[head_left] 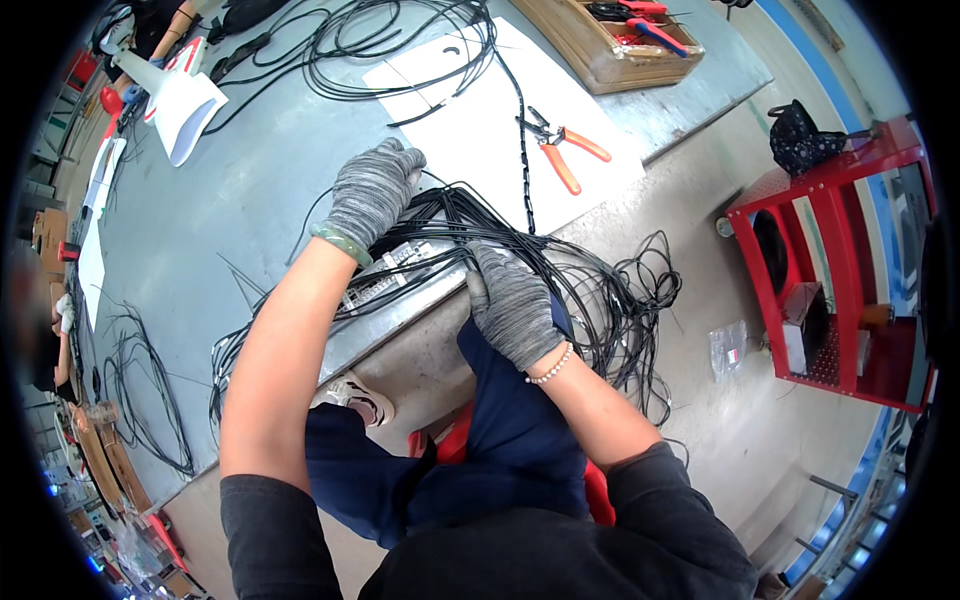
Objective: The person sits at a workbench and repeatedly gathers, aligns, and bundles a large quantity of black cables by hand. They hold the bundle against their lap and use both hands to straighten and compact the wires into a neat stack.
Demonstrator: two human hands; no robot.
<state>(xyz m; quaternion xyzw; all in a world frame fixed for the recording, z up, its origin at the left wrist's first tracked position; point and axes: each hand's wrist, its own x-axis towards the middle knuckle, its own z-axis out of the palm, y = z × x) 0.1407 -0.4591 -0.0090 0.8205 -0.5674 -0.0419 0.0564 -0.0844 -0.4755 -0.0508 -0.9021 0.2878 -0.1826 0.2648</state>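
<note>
Both of my hands wear grey knit gloves. My left hand [375, 192] is closed in a pinch above the table edge, and a thin black cable seems to run out of it toward the bundle. Lower and to the right, my right hand [512, 305] curls around part of the black cable bundle [455, 215], its fingertips partly hidden among the strands. Many cables hang from the bundle over the edge in loose loops [650, 285]. Under the bundle lies a strip of pale connector-like parts [385, 280]. Beyond, wire strippers [570, 155] with orange handles rest on a white sheet [610, 185].
A coil of black cable [350, 50] lies at the back of the grey table [250, 170]. A wooden box [600, 70] with red- and blue-handled tools stands at the far right. Beside me is a red cart [840, 200]. Other people's arms show at left.
</note>
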